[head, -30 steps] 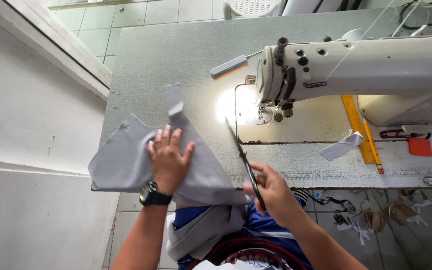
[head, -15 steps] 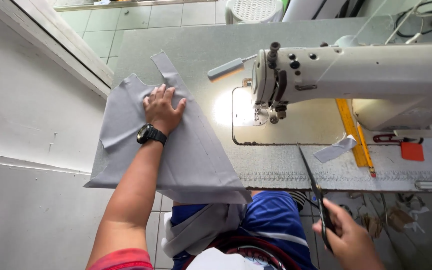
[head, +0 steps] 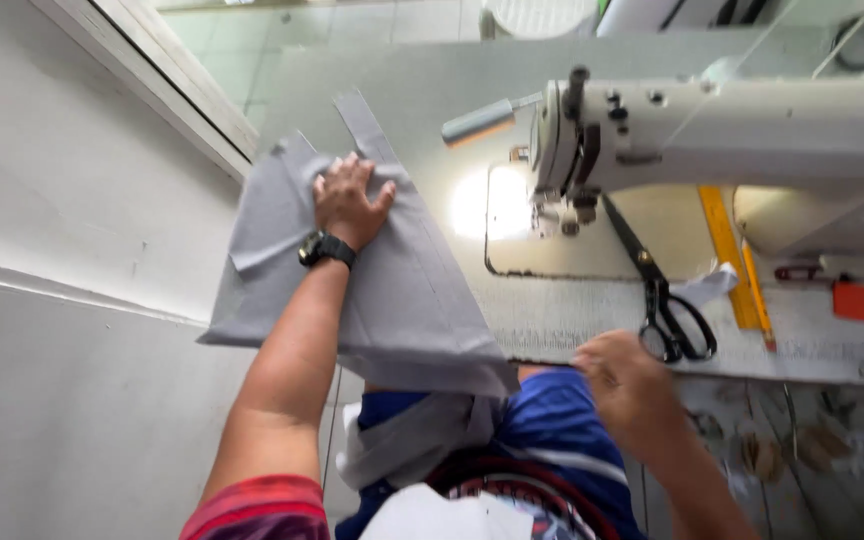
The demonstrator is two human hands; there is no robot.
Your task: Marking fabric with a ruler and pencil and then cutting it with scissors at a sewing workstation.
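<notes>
The left hand (head: 350,200) is lying spread wide and flat on the grey fabric (head: 392,290), which is sprawling under and around it across the bench (head: 552,320), one edge drooping off. The cloth is looking light, limp and prone to sliding, best pinched at a hem. The right hand (head: 624,380) is hanging loosely curled and empty just below one pair of black scissors (head: 664,300), beside one sewing machine (head: 712,130).

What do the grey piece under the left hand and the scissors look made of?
Grey piece: woven cloth, matte; it drapes limp over the table edge and shows a stitched seam. Scissors: probably metal blades with a dark finish, and glossy black handle loops, possibly coated or plastic.
</notes>
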